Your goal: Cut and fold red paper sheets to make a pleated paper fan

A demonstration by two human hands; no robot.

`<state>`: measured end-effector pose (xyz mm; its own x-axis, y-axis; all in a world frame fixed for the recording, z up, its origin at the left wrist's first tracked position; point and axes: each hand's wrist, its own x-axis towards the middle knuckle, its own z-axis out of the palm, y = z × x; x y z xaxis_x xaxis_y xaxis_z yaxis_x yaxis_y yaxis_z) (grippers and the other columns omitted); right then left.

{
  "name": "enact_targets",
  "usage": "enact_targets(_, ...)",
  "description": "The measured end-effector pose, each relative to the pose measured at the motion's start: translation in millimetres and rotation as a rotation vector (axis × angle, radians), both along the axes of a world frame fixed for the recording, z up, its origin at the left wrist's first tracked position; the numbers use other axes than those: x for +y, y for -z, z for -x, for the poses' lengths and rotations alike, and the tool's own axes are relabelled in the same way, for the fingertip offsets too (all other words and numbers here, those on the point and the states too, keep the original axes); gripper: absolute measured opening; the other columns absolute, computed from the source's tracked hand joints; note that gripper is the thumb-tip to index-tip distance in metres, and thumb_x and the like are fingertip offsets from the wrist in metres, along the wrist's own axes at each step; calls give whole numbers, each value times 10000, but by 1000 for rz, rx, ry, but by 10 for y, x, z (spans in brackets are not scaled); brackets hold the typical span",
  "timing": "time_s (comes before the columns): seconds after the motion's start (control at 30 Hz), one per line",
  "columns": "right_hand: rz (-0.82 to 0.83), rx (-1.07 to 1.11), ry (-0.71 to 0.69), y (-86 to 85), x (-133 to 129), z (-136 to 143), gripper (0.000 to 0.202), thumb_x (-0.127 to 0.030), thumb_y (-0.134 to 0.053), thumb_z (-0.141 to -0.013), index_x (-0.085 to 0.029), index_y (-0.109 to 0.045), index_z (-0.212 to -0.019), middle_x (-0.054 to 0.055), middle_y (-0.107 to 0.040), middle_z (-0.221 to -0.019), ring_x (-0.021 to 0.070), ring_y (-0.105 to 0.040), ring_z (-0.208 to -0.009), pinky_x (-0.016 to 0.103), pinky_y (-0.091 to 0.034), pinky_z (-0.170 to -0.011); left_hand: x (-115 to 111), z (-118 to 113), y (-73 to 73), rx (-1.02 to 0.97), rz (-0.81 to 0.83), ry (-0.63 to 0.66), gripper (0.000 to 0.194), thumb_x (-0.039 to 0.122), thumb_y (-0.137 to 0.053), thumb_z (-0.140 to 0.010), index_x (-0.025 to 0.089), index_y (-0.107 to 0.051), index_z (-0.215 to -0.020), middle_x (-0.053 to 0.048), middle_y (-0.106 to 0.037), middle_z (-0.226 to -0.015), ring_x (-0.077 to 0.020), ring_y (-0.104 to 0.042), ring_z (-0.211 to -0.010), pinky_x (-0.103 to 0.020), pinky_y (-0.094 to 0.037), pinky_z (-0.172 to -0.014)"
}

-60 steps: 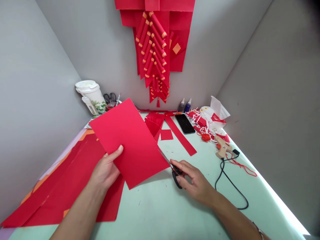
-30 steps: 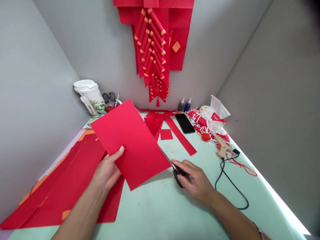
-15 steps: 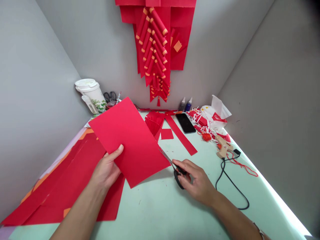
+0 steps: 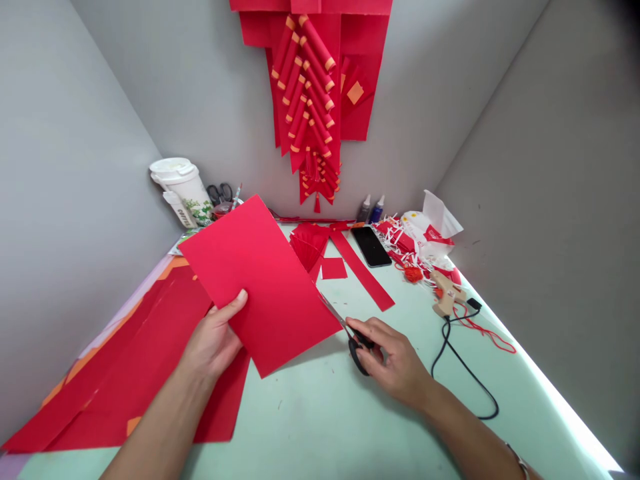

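A sheet of red paper (image 4: 265, 280) is held up over the table, tilted, by my left hand (image 4: 215, 337). The thumb lies on its face and the fingers are behind it, partly hidden. My right hand (image 4: 393, 357) grips black-handled scissors (image 4: 359, 357), whose blades lie along the sheet's right edge near its lower right corner. How far the paper sits between the blades is hard to see. Beyond the sheet lie a small red square (image 4: 333, 268) and a long red strip (image 4: 363, 270).
Large red and orange sheets (image 4: 115, 360) cover the table's left side. At the right are a phone (image 4: 371, 247), paper scraps (image 4: 400, 237), and a glue gun (image 4: 445, 293) with a looping black cord. A white bucket (image 4: 183, 187) stands back left. Red firecracker decorations (image 4: 310, 87) hang on the wall.
The scissor handles have closed slightly and risen a little. The red sheet has shifted only very slightly; everything else looks the same.
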<state>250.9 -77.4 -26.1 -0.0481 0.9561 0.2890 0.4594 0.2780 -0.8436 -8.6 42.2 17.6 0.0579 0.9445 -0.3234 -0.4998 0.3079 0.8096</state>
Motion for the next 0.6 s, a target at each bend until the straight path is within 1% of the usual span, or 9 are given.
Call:
enact_targets(0.33,-7,8,-1,-12,-4,12,457,-119,-533,-852,-224,-602,-1292,35,-573,-874,132,-545,-700,242,-483,-640,-7,-16,-23,6,21,-15,286,83,-691,-788,185,-713,-1054,-65,-763,-1045,-249,-731,-921,-362,-602,-873)
enact_targets(0.6,9,14,-8,-14,-12,11,448,-125,-534,-862,-204,-600,-1298,32,-564,-870,129,-541,-719,231,-473,-652,6,-10,11,8,16,-12,300,98,-702,-782,183,-710,-1069,-74,-757,-1069,-256,-730,-926,-370,-601,-870)
